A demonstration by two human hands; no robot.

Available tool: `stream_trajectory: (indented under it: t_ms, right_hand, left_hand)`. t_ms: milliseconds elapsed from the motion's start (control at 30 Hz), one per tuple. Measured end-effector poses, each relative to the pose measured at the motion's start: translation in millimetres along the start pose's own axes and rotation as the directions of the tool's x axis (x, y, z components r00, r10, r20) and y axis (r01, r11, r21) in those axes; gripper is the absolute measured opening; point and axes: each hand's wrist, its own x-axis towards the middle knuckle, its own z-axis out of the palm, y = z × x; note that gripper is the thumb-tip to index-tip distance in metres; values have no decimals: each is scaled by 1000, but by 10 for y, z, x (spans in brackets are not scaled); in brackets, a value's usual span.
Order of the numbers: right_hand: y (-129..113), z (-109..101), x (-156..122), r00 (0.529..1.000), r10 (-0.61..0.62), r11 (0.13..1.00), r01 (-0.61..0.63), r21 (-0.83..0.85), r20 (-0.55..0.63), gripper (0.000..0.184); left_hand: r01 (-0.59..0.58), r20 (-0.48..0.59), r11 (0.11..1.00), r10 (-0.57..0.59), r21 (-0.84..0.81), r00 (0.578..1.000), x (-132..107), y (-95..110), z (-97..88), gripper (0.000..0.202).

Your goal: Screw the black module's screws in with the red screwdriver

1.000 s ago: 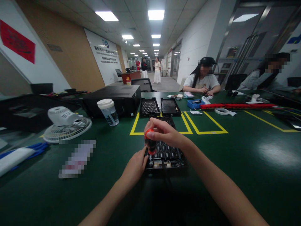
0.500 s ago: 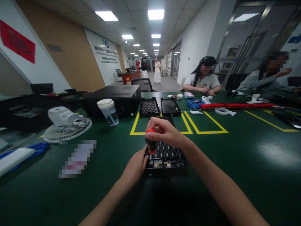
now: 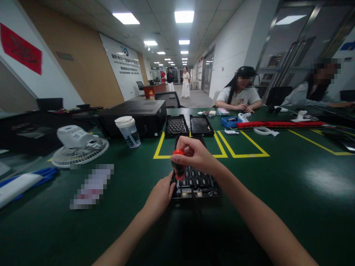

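My right hand [image 3: 194, 154] is closed round the handle of a red-and-black screwdriver [image 3: 179, 170], held upright. Its shaft points down into the near left part of an open black case [image 3: 197, 178], by some pale connectors [image 3: 186, 193]; whether the tip touches a screw is too small to tell. Rows of dark rounded cells fill the case behind them. On the case's left edge, my left hand [image 3: 160, 193] grips the side wall with its fingers, partly hidden behind the rim. The far side of the case is partly covered by my right hand.
Two more black cases [image 3: 201, 126] lie beyond yellow tape lines [image 3: 191, 156]. To the left are a water cup [image 3: 129, 132], a white fan [image 3: 80, 146] and a large black box [image 3: 133, 114]. A blue tray [image 3: 230, 122] and a seated person [image 3: 238, 94] are at the far right.
Both my hands and the screwdriver stay almost in place. At the far right, a seated person's raised hand has come down to the table.
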Motion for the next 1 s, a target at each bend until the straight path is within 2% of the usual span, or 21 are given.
stream_trajectory:
  t_ms: [533,1000]
  right_hand:
    - [21,89,-6,991,-30,986,7,-165,-134,33]
    - [9,102,-5,987,-69,981,42,-187,-143,32]
  left_hand:
    - [22,16,1000,-22,13,1000,9,24,-8,34]
    - [20,16,1000,-20,12,1000,8,11,1,33]
